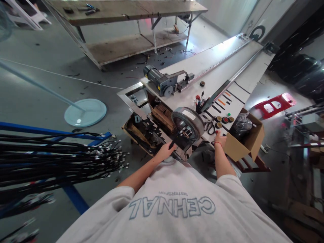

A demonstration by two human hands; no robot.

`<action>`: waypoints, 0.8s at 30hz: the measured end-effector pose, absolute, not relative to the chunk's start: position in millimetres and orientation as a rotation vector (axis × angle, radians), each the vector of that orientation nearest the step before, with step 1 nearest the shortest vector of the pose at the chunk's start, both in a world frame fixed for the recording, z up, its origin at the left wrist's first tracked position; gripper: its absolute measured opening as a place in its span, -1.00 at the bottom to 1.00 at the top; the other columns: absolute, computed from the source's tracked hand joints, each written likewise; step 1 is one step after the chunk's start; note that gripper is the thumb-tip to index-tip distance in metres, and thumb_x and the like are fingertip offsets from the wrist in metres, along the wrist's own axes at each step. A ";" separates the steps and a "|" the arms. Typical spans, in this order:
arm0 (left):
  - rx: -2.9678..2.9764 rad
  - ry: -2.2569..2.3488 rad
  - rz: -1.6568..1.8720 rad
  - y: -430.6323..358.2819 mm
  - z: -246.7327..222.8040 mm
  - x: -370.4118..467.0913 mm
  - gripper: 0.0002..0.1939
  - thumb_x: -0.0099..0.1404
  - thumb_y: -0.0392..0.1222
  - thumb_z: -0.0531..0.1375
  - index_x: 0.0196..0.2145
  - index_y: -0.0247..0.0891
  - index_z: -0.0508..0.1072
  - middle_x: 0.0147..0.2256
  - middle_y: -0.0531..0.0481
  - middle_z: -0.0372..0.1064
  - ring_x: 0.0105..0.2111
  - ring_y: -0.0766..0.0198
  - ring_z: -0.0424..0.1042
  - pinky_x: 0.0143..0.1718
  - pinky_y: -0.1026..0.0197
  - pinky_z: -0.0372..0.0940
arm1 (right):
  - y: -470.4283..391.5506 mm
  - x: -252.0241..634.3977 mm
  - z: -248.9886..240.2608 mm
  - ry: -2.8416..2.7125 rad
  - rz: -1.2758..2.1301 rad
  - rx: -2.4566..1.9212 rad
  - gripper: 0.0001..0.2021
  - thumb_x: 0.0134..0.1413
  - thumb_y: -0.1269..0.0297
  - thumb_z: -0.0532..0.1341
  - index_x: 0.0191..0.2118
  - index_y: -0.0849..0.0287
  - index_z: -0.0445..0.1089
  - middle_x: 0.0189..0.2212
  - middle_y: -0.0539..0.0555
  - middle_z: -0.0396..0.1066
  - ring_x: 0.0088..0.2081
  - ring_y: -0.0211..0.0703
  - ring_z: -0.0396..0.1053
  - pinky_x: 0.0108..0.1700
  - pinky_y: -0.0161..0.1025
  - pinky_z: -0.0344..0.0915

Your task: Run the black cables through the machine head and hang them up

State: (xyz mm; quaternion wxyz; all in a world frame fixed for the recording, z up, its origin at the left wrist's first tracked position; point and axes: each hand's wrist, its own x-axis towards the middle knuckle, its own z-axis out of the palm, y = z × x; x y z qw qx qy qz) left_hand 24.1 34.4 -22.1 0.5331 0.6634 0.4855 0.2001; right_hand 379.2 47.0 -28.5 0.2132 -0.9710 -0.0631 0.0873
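At the near end of the long white table (199, 69) stands a dark wheel (191, 118) with a white label on its rim and a metal hub facing me. My left hand (165, 151) is closed around a black rod (174, 140) that reaches toward the hub. My right hand (221, 139) is at the table's near right corner, fingers curled by a small red spot; what they hold, if anything, is too small to make out. Close to it lie black-handled scissors (209, 127) and several tape rolls (225, 119).
An electric motor (157, 79) sits on the table's left side, and a metal rail (243, 71) runs along its length. An open cardboard box (244, 143) stands at right. Bundled black cables (63, 153) hang on a blue frame at left. Behind is a workbench (131, 13).
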 end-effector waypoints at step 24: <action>1.454 1.121 0.537 25.8 -30.8 19.5 -0.54 0.26 0.22 -0.05 -0.46 -0.26 0.23 -0.61 0.14 0.09 -0.58 0.38 0.14 -0.55 0.33 0.08 | 43.3 377.1 -26.9 -0.202 0.294 -2.671 -0.34 0.02 -0.30 0.06 0.00 0.21 0.23 0.00 0.37 0.32 0.02 0.19 0.32 0.03 -0.01 0.24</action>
